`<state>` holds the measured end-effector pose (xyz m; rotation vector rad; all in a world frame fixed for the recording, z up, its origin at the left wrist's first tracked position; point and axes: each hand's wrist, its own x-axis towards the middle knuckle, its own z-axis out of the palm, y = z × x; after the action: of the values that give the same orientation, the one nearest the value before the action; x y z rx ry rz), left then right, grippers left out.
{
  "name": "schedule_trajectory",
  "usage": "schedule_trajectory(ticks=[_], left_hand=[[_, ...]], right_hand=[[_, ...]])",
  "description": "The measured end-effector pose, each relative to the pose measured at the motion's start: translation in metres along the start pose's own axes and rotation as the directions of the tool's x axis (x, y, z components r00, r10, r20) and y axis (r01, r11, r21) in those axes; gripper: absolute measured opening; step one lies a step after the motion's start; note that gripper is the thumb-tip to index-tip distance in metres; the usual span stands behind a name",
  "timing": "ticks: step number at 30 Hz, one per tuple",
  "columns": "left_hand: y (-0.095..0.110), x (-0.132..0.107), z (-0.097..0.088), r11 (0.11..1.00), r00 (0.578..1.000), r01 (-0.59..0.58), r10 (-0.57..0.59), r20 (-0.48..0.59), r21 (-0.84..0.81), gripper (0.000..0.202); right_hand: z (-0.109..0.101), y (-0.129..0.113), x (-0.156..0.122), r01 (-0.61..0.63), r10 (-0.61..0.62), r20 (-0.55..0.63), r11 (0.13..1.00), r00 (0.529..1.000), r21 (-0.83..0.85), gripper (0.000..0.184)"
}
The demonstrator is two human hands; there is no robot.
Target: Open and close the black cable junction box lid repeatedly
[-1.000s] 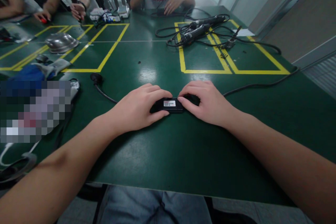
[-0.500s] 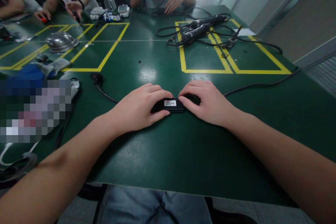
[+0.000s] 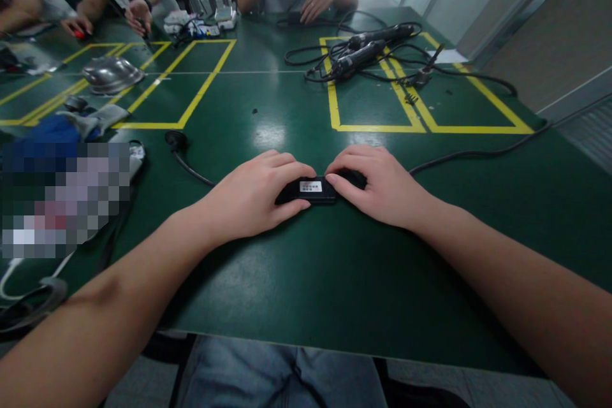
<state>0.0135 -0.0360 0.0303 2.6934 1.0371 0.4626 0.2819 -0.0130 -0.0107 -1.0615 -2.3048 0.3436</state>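
A small black box with a white label lies flat on the green table, a black cable running off to its right. My left hand grips its left end, fingers curled over the top and thumb along the near side. From the other side my right hand holds the right end, where the cable joins, with fingers curled over it and the thumb tip against the box.
Two black power screwdrivers with tangled cords lie in a yellow-taped square at the back right. A black plug and cord lie to the left. A metal bowl and gloves sit far left. Other people's hands rest at the table's far edge.
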Motion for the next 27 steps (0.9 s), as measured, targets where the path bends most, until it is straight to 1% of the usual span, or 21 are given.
schedule_trajectory(ticks=[6, 13, 27], left_hand=[[0.0010, 0.0005, -0.0001, 1.000, 1.000, 0.003, -0.003, 0.007, 0.000, 0.034], [0.0018, 0.0006, -0.0021, 1.000, 1.000, 0.006, -0.006, 0.020, -0.007, 0.034], [0.0016, 0.0007, -0.0013, 1.000, 1.000, 0.002, -0.002, 0.010, -0.001, 0.034]], right_hand=[[-0.0010, -0.0002, 0.0003, -0.017, 0.017, 0.014, 1.000, 1.000, -0.016, 0.021], [-0.0010, 0.0005, 0.0001, -0.019, 0.019, 0.020, 1.000, 1.000, -0.016, 0.023], [-0.0010, 0.0004, 0.0004, -0.010, 0.010, 0.008, 1.000, 1.000, -0.011, 0.023]])
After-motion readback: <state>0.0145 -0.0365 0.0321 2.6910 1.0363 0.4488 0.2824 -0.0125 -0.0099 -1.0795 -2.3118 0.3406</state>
